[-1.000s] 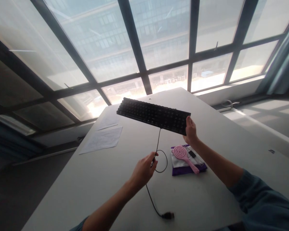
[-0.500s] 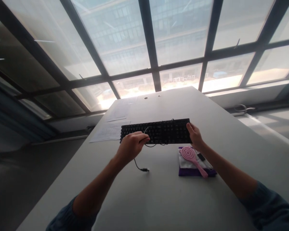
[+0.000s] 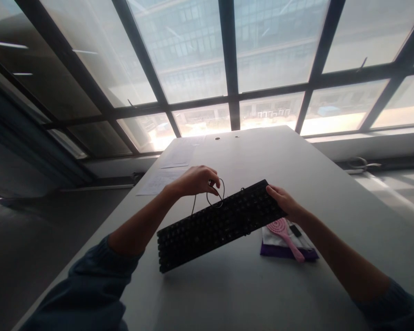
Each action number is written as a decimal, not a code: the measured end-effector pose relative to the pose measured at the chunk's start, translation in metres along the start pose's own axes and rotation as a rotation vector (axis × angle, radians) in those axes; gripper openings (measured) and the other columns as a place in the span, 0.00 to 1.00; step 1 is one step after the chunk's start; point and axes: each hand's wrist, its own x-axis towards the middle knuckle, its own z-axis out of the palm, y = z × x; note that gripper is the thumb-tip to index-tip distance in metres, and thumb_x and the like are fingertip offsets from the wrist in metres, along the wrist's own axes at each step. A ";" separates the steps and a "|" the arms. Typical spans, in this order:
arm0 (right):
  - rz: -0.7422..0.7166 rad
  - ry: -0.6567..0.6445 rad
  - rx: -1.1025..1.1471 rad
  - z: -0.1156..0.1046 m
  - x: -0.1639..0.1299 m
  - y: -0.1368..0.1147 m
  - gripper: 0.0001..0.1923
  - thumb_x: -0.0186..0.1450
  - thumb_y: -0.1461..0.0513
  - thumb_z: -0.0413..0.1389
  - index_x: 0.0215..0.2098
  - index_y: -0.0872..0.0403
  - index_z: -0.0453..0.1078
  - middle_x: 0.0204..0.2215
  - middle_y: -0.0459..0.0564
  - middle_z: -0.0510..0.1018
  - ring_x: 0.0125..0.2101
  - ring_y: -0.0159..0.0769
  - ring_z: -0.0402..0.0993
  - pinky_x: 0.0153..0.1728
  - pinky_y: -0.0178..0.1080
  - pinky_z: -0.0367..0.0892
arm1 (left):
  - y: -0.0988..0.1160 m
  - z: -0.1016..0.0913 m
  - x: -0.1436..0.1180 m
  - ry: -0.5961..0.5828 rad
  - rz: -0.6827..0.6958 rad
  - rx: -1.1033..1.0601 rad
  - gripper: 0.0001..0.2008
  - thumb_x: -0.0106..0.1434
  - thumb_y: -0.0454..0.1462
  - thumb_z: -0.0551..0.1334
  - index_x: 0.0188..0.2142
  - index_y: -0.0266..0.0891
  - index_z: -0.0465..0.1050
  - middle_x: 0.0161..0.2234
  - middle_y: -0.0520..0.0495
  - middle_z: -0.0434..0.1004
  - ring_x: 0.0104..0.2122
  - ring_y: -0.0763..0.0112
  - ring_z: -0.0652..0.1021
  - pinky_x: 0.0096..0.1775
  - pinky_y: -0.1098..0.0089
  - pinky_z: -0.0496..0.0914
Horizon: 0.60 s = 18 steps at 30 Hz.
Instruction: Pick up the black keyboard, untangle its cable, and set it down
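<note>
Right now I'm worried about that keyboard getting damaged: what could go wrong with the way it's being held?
1. The right hand alone grips one end of the black keyboard, which hangs tilted over the table; it could slip or twist out.
2. The left hand pinches the looped cable; a tug may strain where it joins.
3. The low end could swing into the pink brush.

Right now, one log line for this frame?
left hand: pinches cable | right hand: grips keyboard end | keyboard: tilted above table
</note>
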 end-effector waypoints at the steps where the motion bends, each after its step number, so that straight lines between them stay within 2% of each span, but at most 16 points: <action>1: 0.006 -0.018 -0.011 0.000 -0.001 -0.001 0.28 0.62 0.43 0.64 0.48 0.55 0.77 0.34 0.50 0.84 0.32 0.38 0.79 0.31 0.34 0.71 | -0.001 -0.004 0.001 0.004 0.019 0.014 0.03 0.62 0.38 0.70 0.32 0.43 0.81 0.29 0.53 0.77 0.28 0.74 0.74 0.31 0.72 0.61; 4: 0.035 -0.097 -0.014 0.002 -0.007 -0.004 0.27 0.63 0.44 0.63 0.50 0.55 0.77 0.35 0.51 0.84 0.33 0.38 0.79 0.31 0.34 0.71 | -0.017 -0.017 0.006 0.060 0.058 0.004 0.06 0.65 0.34 0.66 0.31 0.41 0.80 0.31 0.51 0.76 0.29 0.74 0.74 0.32 0.71 0.64; 7: 0.074 -0.177 0.026 0.006 -0.015 -0.008 0.26 0.64 0.45 0.63 0.51 0.55 0.77 0.36 0.51 0.84 0.31 0.37 0.80 0.31 0.34 0.72 | -0.047 -0.024 0.007 0.117 0.041 -0.122 0.05 0.64 0.39 0.68 0.34 0.41 0.82 0.31 0.49 0.75 0.29 0.73 0.74 0.34 0.71 0.66; 9: 0.076 -0.191 0.047 0.008 -0.019 -0.010 0.25 0.64 0.46 0.63 0.50 0.55 0.77 0.35 0.51 0.84 0.30 0.37 0.80 0.30 0.34 0.72 | -0.071 -0.020 0.002 0.144 -0.010 -0.224 0.08 0.61 0.43 0.71 0.33 0.41 0.83 0.30 0.48 0.76 0.29 0.71 0.75 0.34 0.70 0.67; 13: 0.029 -0.086 0.095 0.005 -0.020 -0.015 0.23 0.61 0.45 0.66 0.45 0.53 0.79 0.32 0.49 0.84 0.29 0.36 0.79 0.30 0.34 0.73 | -0.106 -0.001 -0.022 0.237 -0.114 -0.326 0.17 0.60 0.50 0.70 0.33 0.38 0.83 0.30 0.45 0.77 0.30 0.69 0.76 0.34 0.70 0.68; 18: 0.003 0.113 0.146 -0.013 -0.015 -0.018 0.26 0.57 0.43 0.67 0.42 0.53 0.78 0.31 0.51 0.84 0.29 0.42 0.81 0.29 0.39 0.74 | -0.127 0.025 -0.061 0.349 -0.250 -0.442 0.27 0.62 0.58 0.64 0.33 0.34 0.82 0.26 0.45 0.77 0.24 0.72 0.71 0.27 0.73 0.64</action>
